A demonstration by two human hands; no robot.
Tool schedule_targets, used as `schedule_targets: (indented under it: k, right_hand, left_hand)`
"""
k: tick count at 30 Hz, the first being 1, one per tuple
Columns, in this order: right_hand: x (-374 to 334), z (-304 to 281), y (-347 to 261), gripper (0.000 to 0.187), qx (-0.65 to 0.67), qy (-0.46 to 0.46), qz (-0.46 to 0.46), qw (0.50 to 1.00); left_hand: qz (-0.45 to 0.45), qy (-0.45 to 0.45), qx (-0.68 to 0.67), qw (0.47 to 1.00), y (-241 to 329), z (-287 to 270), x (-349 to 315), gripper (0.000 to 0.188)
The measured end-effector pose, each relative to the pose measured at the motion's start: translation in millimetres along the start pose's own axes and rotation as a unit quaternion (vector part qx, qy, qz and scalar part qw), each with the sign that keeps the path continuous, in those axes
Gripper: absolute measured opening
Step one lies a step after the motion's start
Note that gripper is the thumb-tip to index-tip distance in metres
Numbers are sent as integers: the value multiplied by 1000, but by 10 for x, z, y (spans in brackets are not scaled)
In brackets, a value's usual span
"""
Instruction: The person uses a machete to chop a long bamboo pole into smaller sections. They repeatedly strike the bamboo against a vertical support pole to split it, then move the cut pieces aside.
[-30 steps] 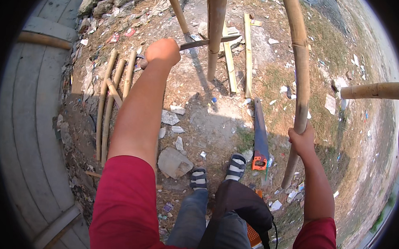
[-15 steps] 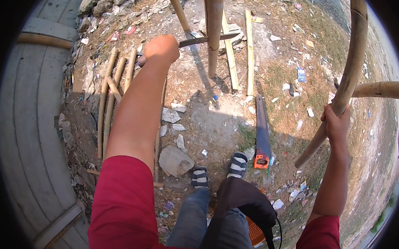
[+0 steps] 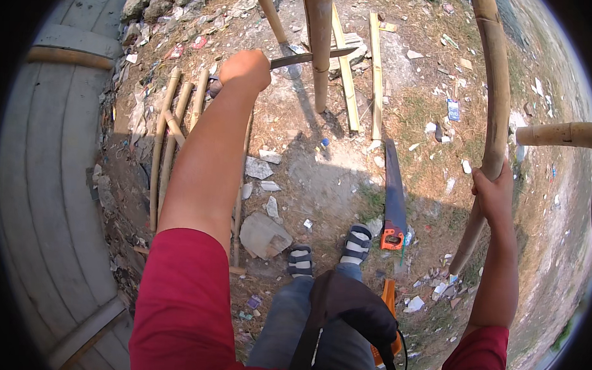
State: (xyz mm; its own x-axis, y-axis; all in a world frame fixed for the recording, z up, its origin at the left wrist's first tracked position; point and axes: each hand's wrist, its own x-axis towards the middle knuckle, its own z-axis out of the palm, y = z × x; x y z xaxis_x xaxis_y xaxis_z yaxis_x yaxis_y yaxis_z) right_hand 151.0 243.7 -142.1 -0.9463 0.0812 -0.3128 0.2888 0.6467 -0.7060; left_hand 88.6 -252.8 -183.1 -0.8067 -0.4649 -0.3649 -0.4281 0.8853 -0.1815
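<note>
My left hand (image 3: 245, 72), its arm stretched forward, is closed round the handle of a long knife (image 3: 291, 61). The blade runs to the right and shows on both sides of an upright bamboo pole (image 3: 319, 68); whether it cuts into the pole I cannot tell. On the right, my right hand (image 3: 496, 192) grips a second bamboo pole (image 3: 493, 94) at its lower part. That pole stands nearly upright, its bottom end leaning towards me and its top beyond the view.
A handsaw (image 3: 393, 195) with an orange handle lies right of my feet. Split bamboo strips (image 3: 376, 83) lie ahead, bamboo lengths (image 3: 159, 147) at left beside a wooden plank wall (image 3: 42, 176). A flat stone (image 3: 265, 236), rubble and litter cover the ground. A horizontal bamboo pole (image 3: 562, 134) juts in at right.
The bamboo pole in my right hand has swung more upright, its top moving left, away from the horizontal pole. My left hand and the knife have hardly moved.
</note>
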Motion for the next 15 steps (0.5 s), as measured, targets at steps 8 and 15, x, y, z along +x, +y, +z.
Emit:
schedule_targets:
  k: [8, 15]
  right_hand:
    - [-237, 950, 950, 52, -132, -219, 138, 957]
    - [281, 222, 154, 36, -162, -114, -3, 980]
  left_hand:
    - [-5, 4, 9, 1000, 192, -142, -27, 29]
    - [-15, -6, -3, 1000, 166, -113, -3, 27]
